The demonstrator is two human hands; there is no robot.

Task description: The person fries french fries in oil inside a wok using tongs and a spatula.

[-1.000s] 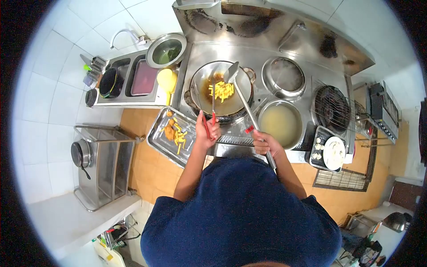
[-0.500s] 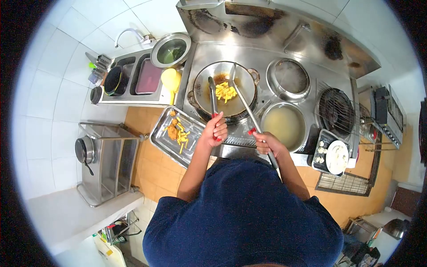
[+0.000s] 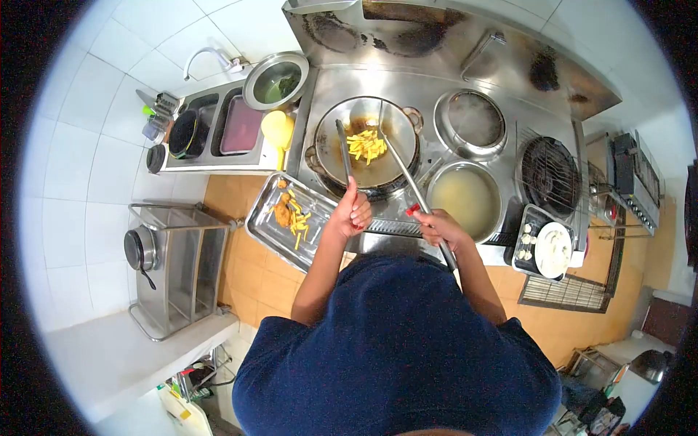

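My left hand [image 3: 352, 211] is closed round red-handled tongs [image 3: 344, 149], whose dark tips reach over the left side of a wok [image 3: 331, 138]. My right hand [image 3: 442, 228] grips the long metal handle of a spatula [image 3: 404, 171]; its blade stands edge-on in the wok, at the right of a heap of yellow fries [image 3: 366, 146]. Brown oil or residue lies round the fries. Below left of the wok, a steel tray [image 3: 273, 236] holds more fries and browned fried pieces [image 3: 282, 212].
Right of the wok are a steaming covered pot [image 3: 471, 123], a pot of cloudy yellowish liquid [image 3: 465, 196] and a grill rack [image 3: 549, 174]. A tray with a white plate [image 3: 553, 251] stands far right. A sink [image 3: 242, 127] and yellow ladle [image 3: 277, 129] are left.
The tongs have closed since the first frame and now point up at the wok's left side. The spatula blade has turned from flat to edge-on. The view has shifted slightly.
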